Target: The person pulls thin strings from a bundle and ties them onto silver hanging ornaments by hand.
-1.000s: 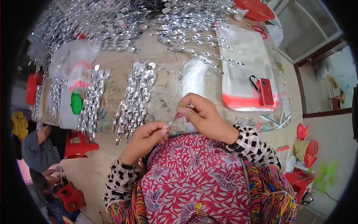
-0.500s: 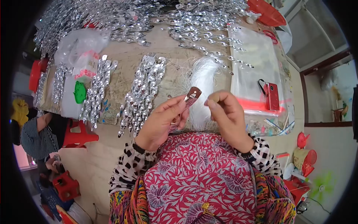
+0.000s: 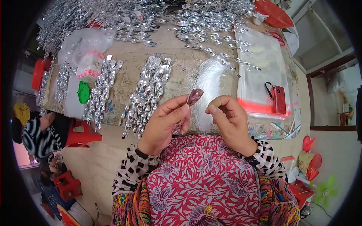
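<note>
Thumb and fingers of the left hand (image 3: 164, 122) pinch a shiny, dark reddish strip (image 3: 195, 96), its rounded end sticking up past the fingertips toward the right hand (image 3: 230, 122). The right thumb and forefinger are pressed together just beside that end, not touching it; whether they grip a fine thread is too small to tell.

Just beyond the strip, a bundle of white thread (image 3: 209, 81) lies on the table (image 3: 177, 69). To the left of the left hand rests a bunch of twisted silver strips (image 3: 145, 94), with another bunch (image 3: 102, 88) farther left, near a green object (image 3: 83, 92). These look already shaped and laid out, while the held strip is apart from them, in hand; whether it is complete cannot be told. Well beyond both hands spreads a large silver heap (image 3: 102, 19).

Past the right hand lie clear plastic bags (image 3: 258, 67) with a red device (image 3: 279, 100) on top. Far to the left, near a red stool (image 3: 85, 137), shows another person's striped sleeve (image 3: 34, 130).
</note>
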`<state>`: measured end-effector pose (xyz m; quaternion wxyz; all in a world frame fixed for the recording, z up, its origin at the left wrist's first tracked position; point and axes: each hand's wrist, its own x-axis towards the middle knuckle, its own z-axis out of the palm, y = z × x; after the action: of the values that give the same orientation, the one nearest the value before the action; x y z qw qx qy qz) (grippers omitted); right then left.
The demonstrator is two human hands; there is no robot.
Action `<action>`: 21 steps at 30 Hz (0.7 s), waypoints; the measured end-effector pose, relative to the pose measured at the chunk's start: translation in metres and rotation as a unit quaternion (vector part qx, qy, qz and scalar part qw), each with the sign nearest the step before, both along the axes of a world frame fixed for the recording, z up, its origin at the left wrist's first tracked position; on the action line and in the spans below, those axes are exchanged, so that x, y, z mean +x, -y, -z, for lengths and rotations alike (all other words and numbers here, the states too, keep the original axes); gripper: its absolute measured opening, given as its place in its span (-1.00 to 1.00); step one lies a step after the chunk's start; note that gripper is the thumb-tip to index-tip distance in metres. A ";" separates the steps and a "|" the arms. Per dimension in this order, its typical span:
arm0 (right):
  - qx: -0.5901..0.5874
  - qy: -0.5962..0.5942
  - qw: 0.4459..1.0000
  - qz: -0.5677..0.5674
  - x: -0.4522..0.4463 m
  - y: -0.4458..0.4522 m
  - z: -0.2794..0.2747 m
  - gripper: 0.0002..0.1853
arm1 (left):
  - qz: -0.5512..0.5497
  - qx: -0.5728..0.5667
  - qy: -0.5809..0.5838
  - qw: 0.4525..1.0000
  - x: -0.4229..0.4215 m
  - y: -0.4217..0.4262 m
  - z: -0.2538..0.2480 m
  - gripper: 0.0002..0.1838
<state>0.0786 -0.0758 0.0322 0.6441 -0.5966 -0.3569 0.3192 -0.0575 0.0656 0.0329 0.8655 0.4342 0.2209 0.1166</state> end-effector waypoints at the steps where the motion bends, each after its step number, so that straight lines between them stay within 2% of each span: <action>1: -0.002 -0.001 1.000 0.001 -0.001 0.000 0.001 -0.92 | 0.000 0.011 0.004 1.000 0.000 0.001 0.000 -0.64; 14: -0.015 -0.033 0.999 0.014 -0.002 -0.001 0.001 -0.91 | -0.008 0.026 -0.003 1.000 -0.004 0.006 0.002 -0.61; 21: -0.006 -0.041 0.999 0.006 -0.002 0.000 0.004 -0.91 | -0.012 0.079 -0.014 0.997 -0.004 0.010 0.001 -0.61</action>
<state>0.0763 -0.0758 0.0278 0.6567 -0.5890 -0.3246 0.3411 -0.0611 0.0558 0.0322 0.8238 0.5002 0.2284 0.1375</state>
